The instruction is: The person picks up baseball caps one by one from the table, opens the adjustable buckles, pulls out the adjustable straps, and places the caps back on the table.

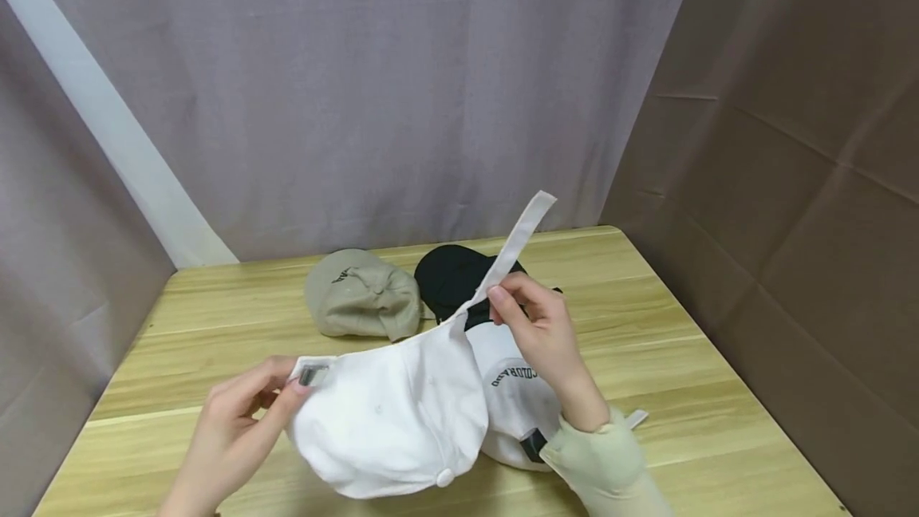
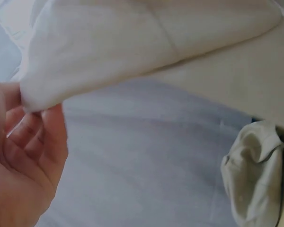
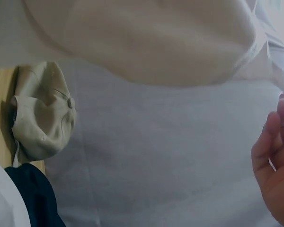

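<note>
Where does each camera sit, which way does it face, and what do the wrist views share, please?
Head: worn on the head, facing forward and down over the table at the held white cap; the left hand, right hand and right sleeve show.
Left wrist: on that wrist, facing the held white cap with the grey curtain behind; the left hand shows.
Right wrist: on that wrist, facing the same cap and curtain; the right hand shows.
Shared by both wrist views: held white cap, grey curtain, beige cap.
</note>
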A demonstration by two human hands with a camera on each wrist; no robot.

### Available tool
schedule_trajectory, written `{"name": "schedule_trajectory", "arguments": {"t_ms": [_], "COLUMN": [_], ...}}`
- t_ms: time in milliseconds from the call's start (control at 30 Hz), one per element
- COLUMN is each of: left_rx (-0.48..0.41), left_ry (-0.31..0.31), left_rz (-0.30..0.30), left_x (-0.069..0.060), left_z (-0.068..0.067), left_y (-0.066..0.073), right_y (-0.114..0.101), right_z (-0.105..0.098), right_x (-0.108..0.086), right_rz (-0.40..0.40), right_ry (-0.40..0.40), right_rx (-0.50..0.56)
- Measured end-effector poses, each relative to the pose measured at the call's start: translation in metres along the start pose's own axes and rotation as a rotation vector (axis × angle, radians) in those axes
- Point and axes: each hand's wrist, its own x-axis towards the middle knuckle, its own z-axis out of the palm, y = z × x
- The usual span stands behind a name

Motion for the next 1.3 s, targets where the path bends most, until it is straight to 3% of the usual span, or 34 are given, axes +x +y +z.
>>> {"name": "schedule_trajectory", "arguments": {"t_ms": [100, 300, 567, 700, 800, 1000, 1167, 1300], "left_rx": [0.012, 0.004, 0.086, 0.151, 0.189, 0.201, 0.199, 0.210], "left_ry": [0.044, 0.130, 0.208, 0.250, 0.291, 0.333, 0.315, 0.245], "left_rz": [-0.060, -0.176, -0.209, -0.322, -0.452, -0.665, -0.732, -0.773], "left_x": [0.003, 0.004, -0.001, -0.003, -0.003, -0.005, -0.007, -0.009], "left_z": [0.003, 0.005, -0.006, -0.013, -0.017, -0.027, -0.033, -0.037], "left_y": [-0.002, -0.008, -0.023, -0.023, -0.024, -0.030, -0.034, -0.040], "right_y": [0.002, 0.006, 0.009, 0.010, 0.013, 0.027, 0.035, 0.039], "right_z": [0.005, 0.010, 0.010, 0.010, 0.010, 0.023, 0.043, 0.054], "right_x": [0.003, 0.003, -0.006, -0.009, -0.011, -0.023, -0.038, -0.046], "right_rz": [0.040, 0.140, 0.219, 0.274, 0.326, 0.321, 0.354, 0.369], "right_ry": [-0.006, -0.097, -0.108, -0.181, -0.297, -0.657, -0.929, -1.043], "right_rx": [-0.012, -0.046, -0.098, -0.143, -0.188, -0.330, -0.424, -0.435]}}
